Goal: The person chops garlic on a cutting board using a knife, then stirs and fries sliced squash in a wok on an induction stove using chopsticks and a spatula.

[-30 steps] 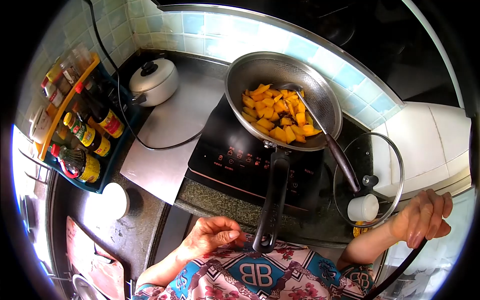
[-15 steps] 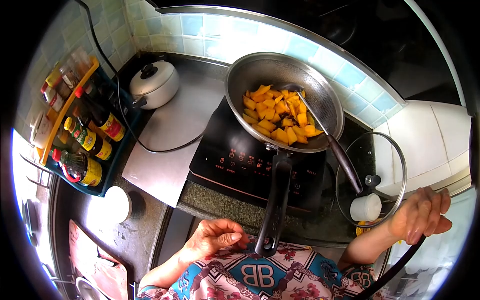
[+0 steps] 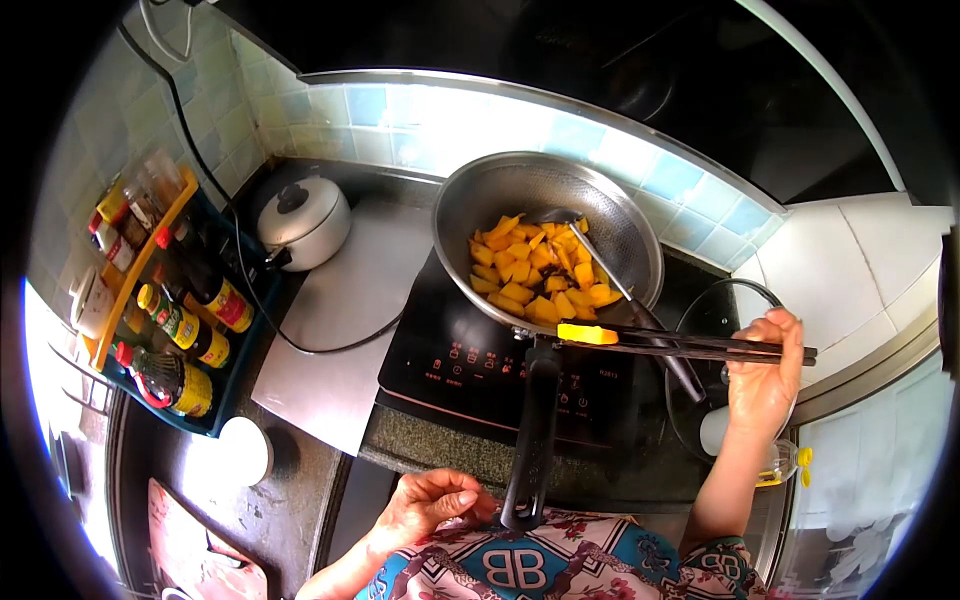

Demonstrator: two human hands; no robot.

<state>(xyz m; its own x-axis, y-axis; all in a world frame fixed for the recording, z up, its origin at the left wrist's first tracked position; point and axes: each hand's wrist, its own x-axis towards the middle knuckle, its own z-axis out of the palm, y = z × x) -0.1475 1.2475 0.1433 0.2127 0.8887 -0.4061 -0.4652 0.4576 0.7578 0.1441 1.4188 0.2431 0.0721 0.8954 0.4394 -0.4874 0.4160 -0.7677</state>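
The chopsticks (image 3: 690, 346) extend across the right part of the induction cooktop (image 3: 470, 350), long axis nearly side to side, tips pointing left and rear ends jutting right past the fingers. They look light, stiff and slim; the rear half seems the sound place to hold. An orange chunk (image 3: 588, 335) is pinched at their tips, its length along theirs, by the pan's near rim; it is probably moist, slippery and easily crushed, best gripped lightly across its sides. The right hand (image 3: 765, 372) grasps the chopsticks. Beyond, the pan (image 3: 612, 225) holds more chunks. The left hand (image 3: 440, 507) is curled near the counter's (image 3: 430, 445) front edge, beside the pan handle (image 3: 533, 440); whether it holds anything, I cannot tell.
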